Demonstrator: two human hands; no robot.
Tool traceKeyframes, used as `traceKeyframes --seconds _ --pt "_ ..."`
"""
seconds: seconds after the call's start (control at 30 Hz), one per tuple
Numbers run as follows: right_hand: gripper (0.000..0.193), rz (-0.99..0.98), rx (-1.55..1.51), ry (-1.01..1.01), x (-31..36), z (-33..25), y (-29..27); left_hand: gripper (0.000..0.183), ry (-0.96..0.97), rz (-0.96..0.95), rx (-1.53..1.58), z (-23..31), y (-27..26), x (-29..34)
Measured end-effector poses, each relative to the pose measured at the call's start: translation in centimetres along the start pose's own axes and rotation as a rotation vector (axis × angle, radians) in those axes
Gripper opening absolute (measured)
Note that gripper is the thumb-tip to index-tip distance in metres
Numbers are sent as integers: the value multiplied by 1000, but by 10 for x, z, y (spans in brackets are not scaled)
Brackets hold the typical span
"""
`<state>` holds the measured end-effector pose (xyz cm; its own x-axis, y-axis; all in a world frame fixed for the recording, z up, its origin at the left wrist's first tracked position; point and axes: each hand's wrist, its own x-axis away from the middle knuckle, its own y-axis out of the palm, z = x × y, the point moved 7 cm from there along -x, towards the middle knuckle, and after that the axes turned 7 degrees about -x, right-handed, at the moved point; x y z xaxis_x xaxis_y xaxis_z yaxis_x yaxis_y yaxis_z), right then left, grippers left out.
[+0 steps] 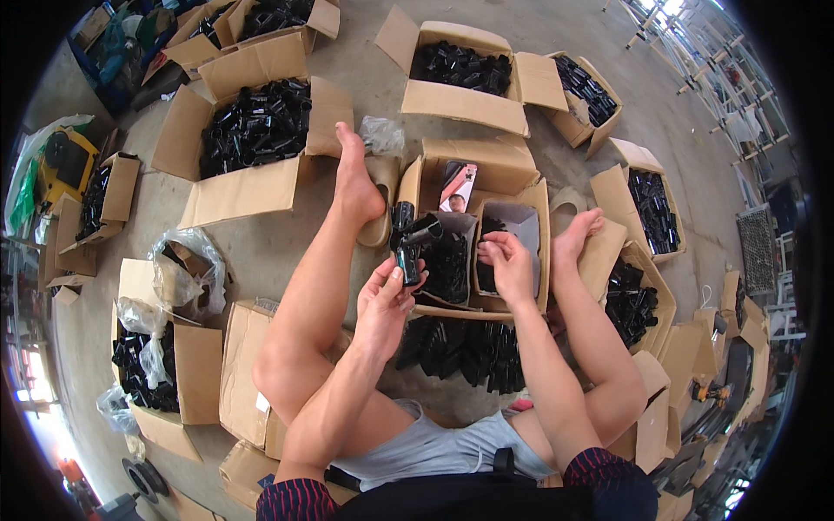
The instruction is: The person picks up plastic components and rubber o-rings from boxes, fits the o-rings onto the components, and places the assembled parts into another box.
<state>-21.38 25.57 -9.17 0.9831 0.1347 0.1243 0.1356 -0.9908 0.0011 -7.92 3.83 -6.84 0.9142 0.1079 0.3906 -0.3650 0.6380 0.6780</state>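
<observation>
My left hand (pixel 387 300) grips a shiny black branched pipe fitting (pixel 420 233) by its lower tube, holding it up over the left side of an open cardboard box (pixel 540 227). Inside that box stand two smaller open cartons. The left carton (pixel 470 253) contains small black parts; the right carton (pixel 526 226) has dark pieces in it. Above the right carton, my right hand (pixel 511 265) has its fingers pinched together. Whatever they hold, if anything, is too small to make out. A phone (pixel 458 186) leans against the box's far inner side.
Between my legs lies a row of black fittings (pixel 460 352). Cardboard boxes full of black fittings surround me, including a big one (pixel 239 204) ahead left and another (pixel 465 97) straight ahead. Tan slip-on shoes (pixel 379 201) sit by my bare feet. Metal racks (pixel 708 69) stand far right.
</observation>
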Motion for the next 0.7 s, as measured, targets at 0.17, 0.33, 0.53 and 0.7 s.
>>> traceKeyframes --seconds 0.17,0.33,0.53,0.7 --pt "20 -77 -172 -60 53 -61 64 35 11 36 -18 -6 5 2" --pt "15 18 -91 -88 59 -62 89 34 44 75 -83 -13 -2 3" --pt "15 104 -215 -5 64 -44 102 38 87 119 -85 -13 -1 3" --pt "17 115 -220 35 65 -43 103 38 126 113 -97 -14 -2 1"
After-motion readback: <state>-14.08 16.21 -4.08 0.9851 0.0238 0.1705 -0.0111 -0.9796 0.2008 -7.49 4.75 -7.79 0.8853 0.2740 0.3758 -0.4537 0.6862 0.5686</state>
